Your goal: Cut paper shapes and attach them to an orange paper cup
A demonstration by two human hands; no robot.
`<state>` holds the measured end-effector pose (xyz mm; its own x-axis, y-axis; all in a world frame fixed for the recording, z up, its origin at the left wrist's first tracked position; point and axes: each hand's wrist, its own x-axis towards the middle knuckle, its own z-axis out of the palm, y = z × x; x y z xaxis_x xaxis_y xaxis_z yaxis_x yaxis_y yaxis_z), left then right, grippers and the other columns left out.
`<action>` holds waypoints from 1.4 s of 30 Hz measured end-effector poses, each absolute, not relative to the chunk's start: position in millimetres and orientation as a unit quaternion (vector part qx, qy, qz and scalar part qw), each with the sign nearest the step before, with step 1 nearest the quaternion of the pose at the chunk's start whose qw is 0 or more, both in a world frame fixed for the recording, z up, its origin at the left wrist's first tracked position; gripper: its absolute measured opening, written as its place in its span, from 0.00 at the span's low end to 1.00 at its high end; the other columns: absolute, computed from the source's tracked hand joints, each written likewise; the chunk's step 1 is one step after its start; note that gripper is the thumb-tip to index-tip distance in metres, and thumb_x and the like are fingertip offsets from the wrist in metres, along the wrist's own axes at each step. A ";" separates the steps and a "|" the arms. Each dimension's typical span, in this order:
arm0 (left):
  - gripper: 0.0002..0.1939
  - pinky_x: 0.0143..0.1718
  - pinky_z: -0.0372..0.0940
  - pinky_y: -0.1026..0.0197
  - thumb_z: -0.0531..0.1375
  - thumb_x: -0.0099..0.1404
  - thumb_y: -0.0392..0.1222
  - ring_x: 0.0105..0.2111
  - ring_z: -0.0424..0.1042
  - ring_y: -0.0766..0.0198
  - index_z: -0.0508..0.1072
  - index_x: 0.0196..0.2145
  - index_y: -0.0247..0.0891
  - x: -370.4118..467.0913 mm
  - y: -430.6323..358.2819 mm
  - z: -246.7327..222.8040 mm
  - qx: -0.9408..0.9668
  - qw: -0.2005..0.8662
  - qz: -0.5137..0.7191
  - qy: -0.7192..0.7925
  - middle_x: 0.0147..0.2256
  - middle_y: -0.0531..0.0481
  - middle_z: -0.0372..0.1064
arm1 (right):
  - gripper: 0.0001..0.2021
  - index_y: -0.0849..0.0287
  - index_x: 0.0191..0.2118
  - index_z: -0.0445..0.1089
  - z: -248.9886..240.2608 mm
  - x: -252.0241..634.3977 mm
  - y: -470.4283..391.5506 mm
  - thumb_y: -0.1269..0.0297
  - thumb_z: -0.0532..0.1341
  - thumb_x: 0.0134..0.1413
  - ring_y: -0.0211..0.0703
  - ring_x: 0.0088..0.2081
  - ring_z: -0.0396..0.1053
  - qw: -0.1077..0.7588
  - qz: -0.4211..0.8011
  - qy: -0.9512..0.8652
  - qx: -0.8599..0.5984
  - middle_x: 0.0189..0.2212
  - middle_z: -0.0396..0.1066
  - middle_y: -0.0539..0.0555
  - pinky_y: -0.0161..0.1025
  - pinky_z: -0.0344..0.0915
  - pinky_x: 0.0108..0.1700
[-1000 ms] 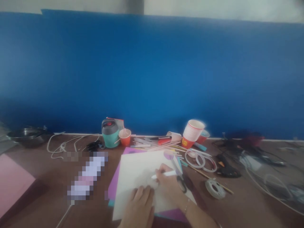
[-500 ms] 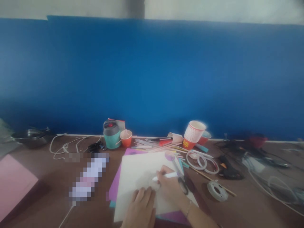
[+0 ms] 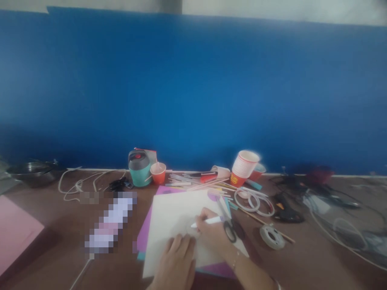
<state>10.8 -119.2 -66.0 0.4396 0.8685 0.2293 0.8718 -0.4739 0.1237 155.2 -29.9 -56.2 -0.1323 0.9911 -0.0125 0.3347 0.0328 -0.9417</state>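
Note:
A white sheet of paper (image 3: 163, 229) lies on top of a purple sheet (image 3: 145, 229), with a bit of teal showing beneath. My left hand (image 3: 177, 257) rests flat on the lower part of the white sheet, fingers stretched out. In my right hand (image 3: 208, 227) is a white marker pen (image 3: 215, 220), pinched between the fingers, its tip pointing left at the paper. Whether the tip touches the sheet I cannot tell. Scissors (image 3: 229, 231) with dark handles lie on the paper's right side, partly behind my right wrist.
Behind the paper are a teal flask (image 3: 139, 171), an orange paper cup (image 3: 158, 174), loose sticks (image 3: 193, 183) and a stack of paper cups (image 3: 244, 167). To the right lie rings (image 3: 246, 200), a tape roll (image 3: 272, 237) and a black glue gun (image 3: 287, 209). A pink sheet (image 3: 18, 233) is at far left.
The whole view has shifted slightly, so things sit a little higher and further left. My right hand still holds the marker, and my left hand stays flat on the paper.

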 end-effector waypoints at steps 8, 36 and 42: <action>0.20 0.48 0.59 0.54 0.51 0.66 0.43 0.48 0.63 0.55 0.63 0.55 0.38 12.2 -119.0 -60.7 -0.848 -0.016 -0.124 -0.514 0.52 0.48 0.66 | 0.11 0.56 0.17 0.54 -53.6 154.2 -31.1 0.64 0.54 0.45 0.35 0.20 0.59 0.358 0.399 -0.642 -0.548 0.12 0.59 0.44 0.30 0.55 0.22; 0.20 0.47 0.59 0.54 0.50 0.66 0.44 0.47 0.64 0.54 0.65 0.54 0.37 11.7 -117.8 -64.8 -0.848 0.006 -0.120 -0.515 0.51 0.49 0.67 | 0.10 0.57 0.19 0.56 -69.4 156.0 -24.7 0.61 0.57 0.44 0.33 0.19 0.55 0.329 0.412 -0.647 -0.551 0.13 0.56 0.42 0.30 0.51 0.20; 0.20 0.49 0.59 0.54 0.51 0.66 0.42 0.48 0.63 0.55 0.64 0.54 0.37 11.7 -118.9 -62.3 -0.848 -0.011 -0.123 -0.515 0.51 0.47 0.67 | 0.11 0.57 0.19 0.56 -69.4 156.9 -25.4 0.61 0.56 0.45 0.33 0.19 0.54 0.333 0.405 -0.655 -0.544 0.14 0.57 0.43 0.30 0.51 0.21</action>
<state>11.7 -118.9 -62.3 0.4400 0.8758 0.1984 0.8705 -0.4703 0.1452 156.9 -25.4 -69.4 -0.1866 0.9824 -0.0050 0.4431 0.0797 -0.8929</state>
